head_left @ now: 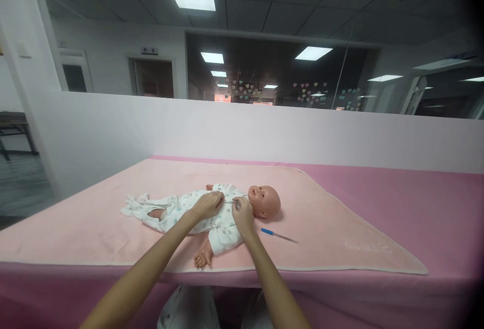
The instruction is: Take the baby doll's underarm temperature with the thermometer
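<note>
A baby doll (269, 199) lies on its back, head to the right, on a peach blanket. It wears a white patterned romper (185, 202), whose legs trail off to the left, with a bit of doll leg showing through an opening. Over the chest, my left hand (209, 204) has its fingers pinched on the romper's front. My right hand (242, 214) pinches the cloth just below the doll's chin, close beside the left. What lies between the fingertips is too small to make out. One doll hand (204, 256) rests near the blanket's front edge.
Right of the doll lies a thermometer-like stick with a blue end (267, 231). The peach blanket (328, 238) covers much of a pink-covered table (416, 208). A white half-wall (302, 135) stands behind, with window glass above it. A dark bench (15, 125) is at far left.
</note>
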The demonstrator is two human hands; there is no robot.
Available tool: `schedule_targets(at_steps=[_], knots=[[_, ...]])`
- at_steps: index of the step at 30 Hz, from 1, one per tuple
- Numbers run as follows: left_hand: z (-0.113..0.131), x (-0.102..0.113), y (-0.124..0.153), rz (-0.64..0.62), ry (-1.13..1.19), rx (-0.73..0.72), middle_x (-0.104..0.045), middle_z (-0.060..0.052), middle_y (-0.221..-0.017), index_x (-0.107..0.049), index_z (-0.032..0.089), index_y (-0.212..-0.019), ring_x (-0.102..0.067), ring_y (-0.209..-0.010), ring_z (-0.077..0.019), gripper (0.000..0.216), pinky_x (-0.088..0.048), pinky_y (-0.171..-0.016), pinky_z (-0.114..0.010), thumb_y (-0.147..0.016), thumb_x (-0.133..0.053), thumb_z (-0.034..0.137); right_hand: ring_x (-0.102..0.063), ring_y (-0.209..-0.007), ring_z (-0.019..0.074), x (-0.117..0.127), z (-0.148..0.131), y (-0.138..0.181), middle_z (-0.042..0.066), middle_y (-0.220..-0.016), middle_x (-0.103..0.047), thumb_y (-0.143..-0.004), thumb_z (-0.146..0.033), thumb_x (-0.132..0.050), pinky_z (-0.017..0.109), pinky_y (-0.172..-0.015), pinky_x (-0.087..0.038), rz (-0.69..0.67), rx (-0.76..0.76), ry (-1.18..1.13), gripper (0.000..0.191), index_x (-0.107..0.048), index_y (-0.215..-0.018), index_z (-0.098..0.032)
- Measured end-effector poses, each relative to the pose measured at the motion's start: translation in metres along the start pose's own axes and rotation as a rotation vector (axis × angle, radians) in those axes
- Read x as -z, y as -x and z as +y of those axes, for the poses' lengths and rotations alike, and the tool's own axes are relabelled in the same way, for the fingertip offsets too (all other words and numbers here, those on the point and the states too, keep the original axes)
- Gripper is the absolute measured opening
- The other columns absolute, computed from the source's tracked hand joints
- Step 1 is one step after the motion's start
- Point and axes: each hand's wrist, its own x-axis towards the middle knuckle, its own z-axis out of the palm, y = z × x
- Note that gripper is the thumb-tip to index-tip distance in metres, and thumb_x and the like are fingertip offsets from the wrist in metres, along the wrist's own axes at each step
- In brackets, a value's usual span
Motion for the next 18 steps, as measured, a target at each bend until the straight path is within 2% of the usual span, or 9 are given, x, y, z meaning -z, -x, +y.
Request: schedule_targets(at_steps=[3, 6, 8, 11, 18], knots=[[0.0, 0.01, 0.001, -0.006, 0.013, -0.004, -0.059, -0.004, -0.076, -0.052, 0.018, -0.088, -0.055, -0.07, -0.0176, 0.016, -0.039, -0.063, -0.026, -0.079, -0.04, 0.02, -0.056, -0.075, 0.0161, -0.002, 0.001, 0.0, 0.005, -0.078, -0.062, -0.073, -0.012, -0.041, 0.025, -0.068, -0.042, 0.001, 0.002, -0.001, 0.022, -0.062, -0.078, -0.017], [-0.01, 0.027, 0.003, -0.025, 0.125, 0.002, -0.062, -0.004, -0.084, -0.055, 0.019, -0.089, -0.056, -0.074, -0.016, 0.017, -0.04, -0.065, -0.024, -0.078, -0.043, 0.025, -0.056, -0.076, 0.0166, -0.003, 0.002, 0.001, 0.005, -0.079, -0.062, -0.073, -0.011, -0.04, 0.026, -0.069, -0.042, 0.007, -0.004, -0.008, 0.023, -0.062, -0.079, -0.017], [-0.02, 0.039, 0.005, -0.096, 0.235, 0.032, -0.063, -0.003, -0.088, -0.059, 0.018, -0.086, -0.056, -0.076, -0.0156, 0.02, -0.041, -0.067, -0.023, -0.075, -0.048, 0.031, -0.056, -0.076, 0.0166, -0.003, 0.002, 0.001, 0.005, -0.08, -0.062, -0.074, -0.011, -0.04, 0.026, -0.069, -0.041, 0.008, -0.008, -0.016, 0.024, -0.062, -0.079, -0.017], [-0.032, 0.052, 0.009, -0.253, 0.314, 0.083, -0.065, -0.001, -0.08, -0.064, 0.018, -0.081, -0.057, -0.073, -0.016, 0.022, -0.04, -0.063, -0.022, -0.07, -0.054, 0.034, -0.056, -0.076, 0.0162, -0.003, 0.002, 0.002, 0.005, -0.08, -0.062, -0.074, -0.011, -0.039, 0.025, -0.069, -0.041, 0.008, -0.011, -0.027, 0.024, -0.062, -0.08, -0.017], [-0.036, 0.062, 0.011, -0.339, 0.4, 0.112, -0.067, -0.003, -0.08, -0.067, 0.017, -0.08, -0.059, -0.075, -0.0168, 0.022, -0.042, -0.063, -0.022, -0.065, -0.056, 0.028, -0.056, -0.074, 0.0161, -0.003, 0.003, 0.002, 0.004, -0.079, -0.062, -0.074, -0.011, -0.039, 0.025, -0.068, -0.041, 0.006, -0.012, -0.033, 0.023, -0.061, -0.079, -0.017]])
